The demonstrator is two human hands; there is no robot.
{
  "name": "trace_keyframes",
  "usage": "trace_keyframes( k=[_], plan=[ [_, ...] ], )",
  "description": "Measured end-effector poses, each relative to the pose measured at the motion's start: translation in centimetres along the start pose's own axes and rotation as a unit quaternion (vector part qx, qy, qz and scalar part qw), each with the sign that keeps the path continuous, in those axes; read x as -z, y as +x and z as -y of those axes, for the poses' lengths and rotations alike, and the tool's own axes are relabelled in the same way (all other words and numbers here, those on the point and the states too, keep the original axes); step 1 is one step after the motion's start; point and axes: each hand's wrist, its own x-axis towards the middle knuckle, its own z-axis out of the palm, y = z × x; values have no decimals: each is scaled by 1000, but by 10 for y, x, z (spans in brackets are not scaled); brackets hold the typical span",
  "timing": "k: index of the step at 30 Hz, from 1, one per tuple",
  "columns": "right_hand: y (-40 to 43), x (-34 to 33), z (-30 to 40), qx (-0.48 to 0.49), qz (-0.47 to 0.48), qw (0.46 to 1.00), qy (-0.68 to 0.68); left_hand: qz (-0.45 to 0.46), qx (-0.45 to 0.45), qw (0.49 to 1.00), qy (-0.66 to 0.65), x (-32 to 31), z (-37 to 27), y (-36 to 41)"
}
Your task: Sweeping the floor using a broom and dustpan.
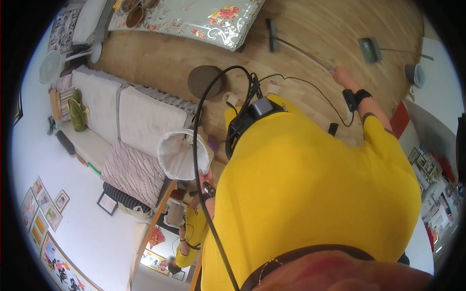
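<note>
My right hand grips the handle of a broom, held out to the right in front of me. The dark broom head is over the wood floor, near the corner of a table. On my left side, my left hand holds the rim of a waste bin lined with a white bag. The bin tilts its opening upward toward my view, and a black cable crosses in front of it. A grey long-handled dustpan is on the right, apart from my right hand.
A table with a floral cloth stands ahead, bowls at its left. A round brown stool is before my feet. The sofa runs along the left, beside a mirror. A bucket is far right.
</note>
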Motion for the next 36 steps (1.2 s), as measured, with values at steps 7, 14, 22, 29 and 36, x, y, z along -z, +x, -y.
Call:
trace_keyframes(
  k=[7,14,22,29,36],
  plan=[
    [-37,-20,13,6,81,995,58,-57,-132,988,-61,-125,61,-52],
    [-50,-27,21,6,97,992,76,8,-81,996,23,-116,24,-48],
    [-70,-31,21,-82,58,989,107,-62,-80,994,46,-254,31,2],
    [-118,-38,41,-164,66,964,198,-32,-52,962,267,-265,-3,109],
    [-108,-51,74,-173,6,958,229,-97,-36,941,321,-313,25,117]
  ],
)
